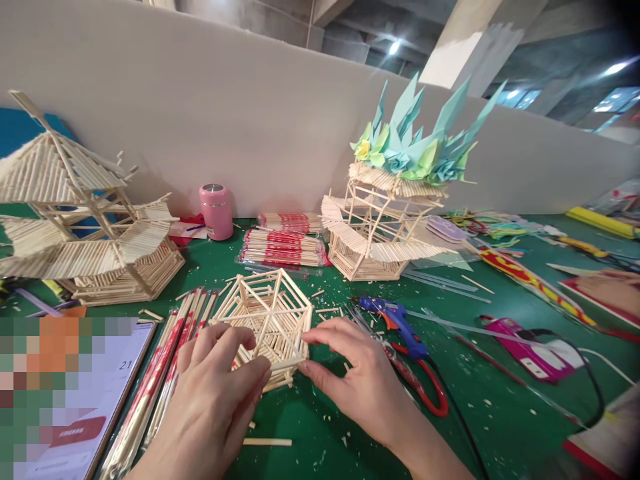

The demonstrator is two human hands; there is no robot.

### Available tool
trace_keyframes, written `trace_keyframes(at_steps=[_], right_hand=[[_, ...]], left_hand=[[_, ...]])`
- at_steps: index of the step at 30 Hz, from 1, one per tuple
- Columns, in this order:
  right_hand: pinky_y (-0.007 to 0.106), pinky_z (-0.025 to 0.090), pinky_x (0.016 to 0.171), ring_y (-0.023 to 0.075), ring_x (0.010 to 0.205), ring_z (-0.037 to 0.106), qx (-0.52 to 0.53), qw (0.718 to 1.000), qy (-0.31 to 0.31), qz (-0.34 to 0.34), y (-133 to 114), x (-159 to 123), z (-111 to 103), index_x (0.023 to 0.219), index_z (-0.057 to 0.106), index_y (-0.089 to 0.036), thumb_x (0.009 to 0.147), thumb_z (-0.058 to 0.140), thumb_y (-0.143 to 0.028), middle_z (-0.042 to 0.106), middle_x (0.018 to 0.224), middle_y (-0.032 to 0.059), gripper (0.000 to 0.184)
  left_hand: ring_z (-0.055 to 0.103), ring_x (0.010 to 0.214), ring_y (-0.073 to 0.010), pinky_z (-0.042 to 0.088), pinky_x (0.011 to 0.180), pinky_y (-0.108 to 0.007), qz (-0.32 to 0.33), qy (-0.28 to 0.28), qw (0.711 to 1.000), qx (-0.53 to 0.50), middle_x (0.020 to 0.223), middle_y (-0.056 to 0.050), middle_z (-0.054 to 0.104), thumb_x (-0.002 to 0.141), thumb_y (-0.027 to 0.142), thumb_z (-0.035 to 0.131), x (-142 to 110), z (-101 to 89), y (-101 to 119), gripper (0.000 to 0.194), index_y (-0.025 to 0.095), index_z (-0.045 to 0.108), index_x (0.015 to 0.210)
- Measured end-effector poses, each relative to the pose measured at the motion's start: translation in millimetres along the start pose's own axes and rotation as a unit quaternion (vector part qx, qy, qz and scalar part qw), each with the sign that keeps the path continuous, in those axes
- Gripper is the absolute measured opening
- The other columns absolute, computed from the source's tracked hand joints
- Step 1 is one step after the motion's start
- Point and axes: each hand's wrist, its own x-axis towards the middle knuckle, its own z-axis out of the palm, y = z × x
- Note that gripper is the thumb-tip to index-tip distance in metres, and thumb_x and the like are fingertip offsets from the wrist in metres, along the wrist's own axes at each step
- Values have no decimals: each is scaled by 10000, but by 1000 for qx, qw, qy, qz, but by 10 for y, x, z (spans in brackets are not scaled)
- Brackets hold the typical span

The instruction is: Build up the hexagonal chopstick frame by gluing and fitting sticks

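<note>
Phone screen: the number "21" reads plainly on the phone (123,380), above a red button whose lettering is too blurred for me; it lies at 8 o'clock from the stick frame, partly masked by pixel blocks.
Magenta packet: off at 3 o'clock, the packet (533,350) carries print too small to read.
Stick frame: on the green bench (320,433), the many-sided frame (271,311) of pale sticks sits at 1 o'clock from the left hand (213,383) and 10 o'clock from the right hand (357,380), touching both.
Hands: well apart at the wrists, fingertips meeting the frame's near edge; the left is clamped on it by thumb and fingers, while the right has thumb and forefinger against the near-right corner, and whether it grips I can't tell.
Wrapped sticks: red-banded packs (175,360) crowd in between phone and frame; more bundles (283,248) lie at 12.
Stick pavilions: one (115,253) at 10 o'clock; another (390,250), topped with blue-green folded paper (417,143), between 1 and 2.
Pink flask: upright at 11, the flask (217,213) stands near the pale partition (280,120).
Tools: blue glue gun (390,310) at 3, red-handled scissors (435,390) at 4, crowding the right forearm's outer side.
Loose stick: one short piece (267,442) at 6.
</note>
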Motion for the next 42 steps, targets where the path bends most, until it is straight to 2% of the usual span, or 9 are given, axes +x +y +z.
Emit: trace_keyframes(at_steps=[4,10,17,20,26,31,35,37,42], right_hand=[[338,490,740,198,857,574,-6,999,1,-35,-31,-11,-4,1073,645,-186,735,692,-178,589,902,63,341],[297,442,583,172,697,521,-42,993,8,-106,-53,34,71,853,722,-177,804,617,-203,537,723,35,119],[283,427,623,168,738,515,-69,992,-44,-98,-100,110,34,814,717,-171,834,589,-186,560,734,37,130],[282,426,630,167,738,514,-82,990,-55,-100,-130,125,11,800,716,-172,833,591,-181,562,733,36,129],[278,432,625,168,739,520,-73,991,-51,-99,-148,125,15,797,716,-175,828,598,-174,560,725,33,122],[271,430,612,164,727,521,-67,992,-43,-102,-132,122,20,809,722,-174,827,599,-176,548,714,31,124],[283,430,623,166,737,523,-63,992,-41,-101,-100,109,30,831,728,-178,836,593,-199,552,734,35,137],[288,434,628,168,740,525,-61,992,-40,-100,-92,100,38,839,728,-183,835,594,-202,555,742,35,136],[298,458,642,175,752,535,-46,994,-36,-89,-103,74,40,884,720,-190,815,600,-183,567,761,37,139]], left_hand=[[451,921,-256,350,805,-462,-7,0,1000,-8,964,-64,526,830,179,457,7,9,0,183,249,624,807],[487,889,-236,373,800,-415,32,0,999,35,949,-41,558,804,207,513,-4,-17,-67,142,273,634,841],[481,905,-253,363,827,-478,-10,12,1000,1,936,-58,560,825,202,464,2,8,3,181,259,634,802],[474,911,-255,380,783,-442,-29,19,999,-16,939,-58,558,835,198,445,2,15,10,211,261,641,790],[474,882,-248,395,727,-412,6,3,1000,-2,932,-56,549,826,194,474,10,4,-10,167,261,626,809],[505,894,-253,401,719,-394,-1,30,999,31,960,-60,578,814,247,517,-30,-14,0,150,256,624,919],[531,922,-252,429,702,-355,3,63,997,42,1015,-62,596,776,289,565,-150,-78,-102,343,228,553,1114],[533,930,-246,422,742,-371,-30,93,995,23,1034,-62,582,803,262,527,-251,-107,-171,340,236,533,1142],[534,750,-195,398,711,-345,-115,165,979,-45,797,-5,576,824,294,530,-559,-62,-269,153,276,595,961]])
